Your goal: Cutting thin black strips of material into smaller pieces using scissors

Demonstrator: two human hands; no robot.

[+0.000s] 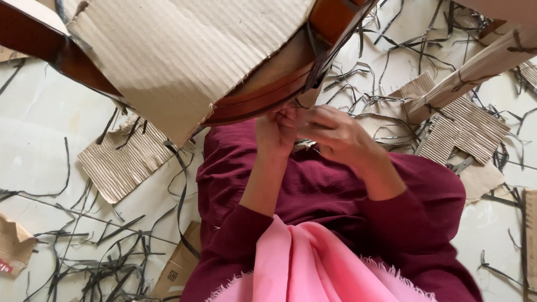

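1. We see our left hand (275, 132) raised at the centre of the view, fingers curled tight and pinched together just under the rim of a round brown wooden frame (263, 92) at 12 o'clock.
2. Our right hand (335, 134) sits touching the left one, at its 3 o'clock, fingers bent inward toward the same spot; whatever the fingertips pinch is too small for us to tell.
3. A large torn sheet of corrugated tan cardboard (179, 53) covers the wooden frame, spreading from 10 to 12 o'clock.
4. Below the hands, toward 6 o'clock, lie our maroon sleeves (335, 207) and a pink fringed cloth (313, 268).
5. On the pale floor (39, 128), thin black plastic strips (106, 268) scatter at 8 o'clock and 2 o'clock, among smaller corrugated cardboard scraps (120, 162).
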